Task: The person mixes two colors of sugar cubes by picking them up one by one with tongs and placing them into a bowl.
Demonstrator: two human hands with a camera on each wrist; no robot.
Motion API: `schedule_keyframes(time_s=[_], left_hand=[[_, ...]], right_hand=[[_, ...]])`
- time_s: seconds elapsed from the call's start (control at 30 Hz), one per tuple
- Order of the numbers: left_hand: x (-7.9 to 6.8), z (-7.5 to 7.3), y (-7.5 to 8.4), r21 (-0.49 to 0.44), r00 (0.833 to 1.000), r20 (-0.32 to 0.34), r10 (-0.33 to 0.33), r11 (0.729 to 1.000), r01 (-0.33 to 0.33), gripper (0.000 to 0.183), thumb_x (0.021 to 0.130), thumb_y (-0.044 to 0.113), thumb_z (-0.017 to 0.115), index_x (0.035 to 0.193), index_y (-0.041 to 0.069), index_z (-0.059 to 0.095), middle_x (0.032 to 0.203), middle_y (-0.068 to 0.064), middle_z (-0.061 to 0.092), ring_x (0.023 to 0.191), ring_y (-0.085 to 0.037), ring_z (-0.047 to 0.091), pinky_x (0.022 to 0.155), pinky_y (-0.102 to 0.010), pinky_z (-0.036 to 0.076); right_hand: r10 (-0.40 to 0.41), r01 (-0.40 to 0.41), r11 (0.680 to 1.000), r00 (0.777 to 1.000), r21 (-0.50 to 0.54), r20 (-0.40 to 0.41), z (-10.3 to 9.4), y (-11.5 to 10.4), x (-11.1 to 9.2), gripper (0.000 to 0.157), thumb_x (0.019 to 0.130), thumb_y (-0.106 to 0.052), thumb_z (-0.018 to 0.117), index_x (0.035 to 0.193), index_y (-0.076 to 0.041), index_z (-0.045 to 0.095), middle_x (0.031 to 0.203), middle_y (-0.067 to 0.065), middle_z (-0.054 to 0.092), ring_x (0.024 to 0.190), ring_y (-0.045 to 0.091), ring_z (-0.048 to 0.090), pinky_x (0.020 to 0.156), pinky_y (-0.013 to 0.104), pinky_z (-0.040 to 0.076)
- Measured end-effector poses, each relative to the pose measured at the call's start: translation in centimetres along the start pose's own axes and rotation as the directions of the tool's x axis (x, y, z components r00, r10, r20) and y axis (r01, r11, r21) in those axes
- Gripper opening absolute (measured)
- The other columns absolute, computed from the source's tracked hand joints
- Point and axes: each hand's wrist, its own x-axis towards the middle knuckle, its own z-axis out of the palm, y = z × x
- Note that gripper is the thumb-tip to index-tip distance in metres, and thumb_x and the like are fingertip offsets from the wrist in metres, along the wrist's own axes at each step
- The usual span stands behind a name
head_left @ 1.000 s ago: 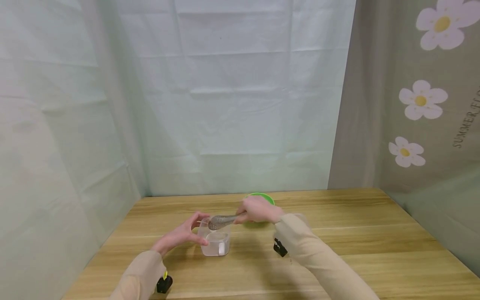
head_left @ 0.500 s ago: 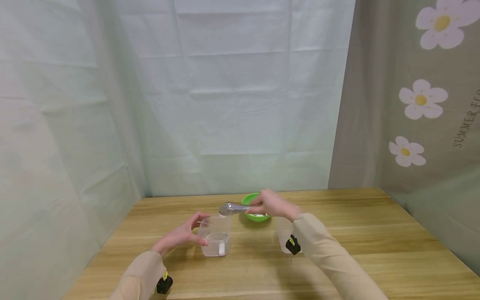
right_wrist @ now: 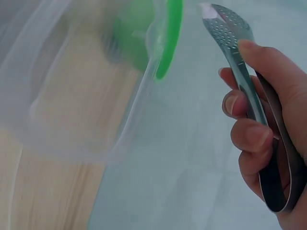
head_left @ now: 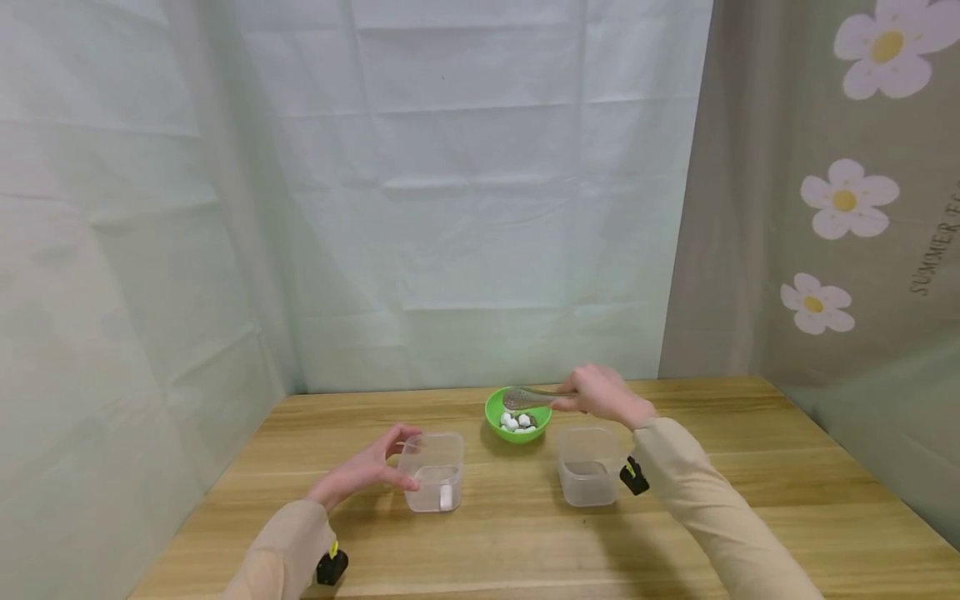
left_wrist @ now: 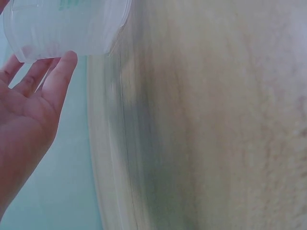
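Note:
My left hand (head_left: 371, 468) holds a clear plastic container (head_left: 450, 450) by its left side, thumb at the front and fingers at the back. A white block-like patch (head_left: 446, 497) shows low at that container's front; whether inside or outside I cannot tell. My right hand (head_left: 606, 393) grips metal food tongs (right_wrist: 249, 100) with perforated ends. In the head view the tongs' tips are over a green bowl (head_left: 491, 414) with several white pieces (head_left: 517, 422) and something dark inside. A small pale piece (right_wrist: 208, 10) shows at the tips in the right wrist view.
A second clear plastic container (head_left: 588, 492) stands right of the bowl, below my right forearm. The wooden table (head_left: 495, 550) runs back to a pale curtain (head_left: 480, 250). A flowered cloth (head_left: 825, 350) hangs at the right.
The tongs have moved right and back with my right hand, from over the left container to over the bowl. The second container has come into full view. My left hand keeps its place.

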Motion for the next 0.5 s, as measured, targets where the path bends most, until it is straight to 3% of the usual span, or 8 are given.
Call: schedule_keyframes(time_s=[0.1, 0.3, 0.5], left_hand=[[0.02, -0.01, 0.03, 0.001, 1.000, -0.001, -0.008, 1.000, 0.008, 0.076, 0.071, 0.015, 0.076, 0.132, 0.003, 0.032, 0.130, -0.015, 0.038, 0.119, -0.037, 0.031, 0.092, -0.053, 0.030], [-0.03, 0.04, 0.12, 0.002, 1.000, 0.010, -0.001, 1.000, 0.001, 0.076, 0.072, 0.015, 0.076, 0.132, 0.001, 0.032, 0.130, -0.017, 0.037, 0.118, -0.038, 0.031, 0.091, -0.054, 0.030], [0.01, 0.00, 0.24, 0.000, 1.000, 0.012, -0.006, 1.000, 0.006, 0.076, 0.072, 0.014, 0.076, 0.132, 0.001, 0.031, 0.130, -0.017, 0.036, 0.119, -0.038, 0.031, 0.091, -0.053, 0.030]], right_hand=[[0.007, -0.007, 0.997, 1.000, -0.080, -0.001, -0.19, 0.52, -0.32, 0.018, 0.081, -0.028, 0.067, 0.072, -0.013, 0.071, 0.063, -0.007, 0.060, 0.047, 0.002, 0.041, 0.043, 0.023, 0.036], [0.016, -0.015, 0.996, 1.000, -0.084, 0.009, -0.26, 0.92, -0.63, 0.012, 0.080, -0.024, 0.069, 0.076, -0.013, 0.072, 0.062, -0.011, 0.056, 0.045, 0.002, 0.038, 0.041, 0.021, 0.032], [0.043, -0.039, 0.993, 0.998, -0.113, 0.034, -0.36, 0.89, -0.71, 0.030, 0.080, -0.028, 0.069, 0.056, -0.015, 0.056, 0.051, -0.010, 0.038, 0.044, 0.003, 0.026, 0.040, 0.018, 0.023]])
